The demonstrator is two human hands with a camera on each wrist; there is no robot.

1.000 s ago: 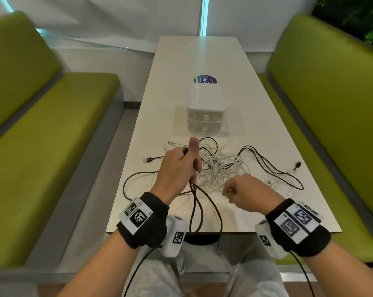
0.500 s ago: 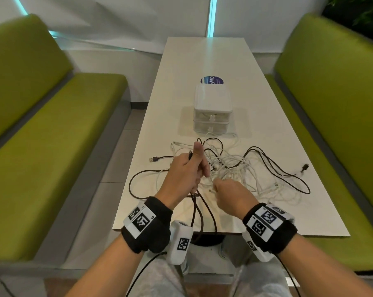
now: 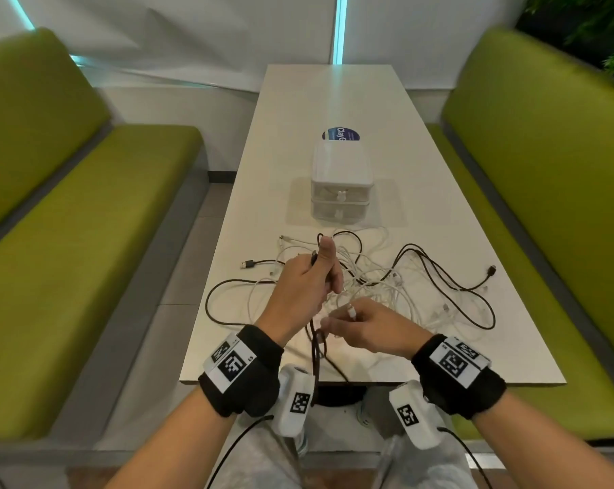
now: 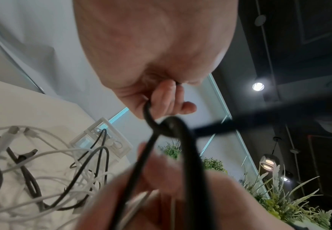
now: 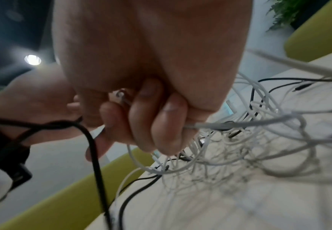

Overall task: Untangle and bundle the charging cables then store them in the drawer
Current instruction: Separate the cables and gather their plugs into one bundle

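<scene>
A tangle of white cables (image 3: 379, 287) and black cables (image 3: 436, 273) lies on the white table (image 3: 333, 100). My left hand (image 3: 309, 277) is raised over the heap, thumb up, and grips a black cable (image 4: 151, 118) whose loops hang down past the table's near edge (image 3: 318, 351). My right hand (image 3: 362, 326), just right of it, holds a white cable (image 5: 240, 123) in curled fingers, with its plug end (image 3: 351, 311) sticking up. A small white two-drawer box (image 3: 341, 181), both drawers closed, stands beyond the heap.
Green bench seats (image 3: 87, 213) (image 3: 545, 171) run along both long sides of the table. A round blue sticker (image 3: 341, 134) lies behind the drawer box. A black USB plug (image 3: 249, 264) lies left of the heap, another black plug (image 3: 491, 270) at the right.
My right hand has moved in towards the left hand and taken hold of a white cable, lifting its plug end. The left hand keeps its grip on the black cable.
</scene>
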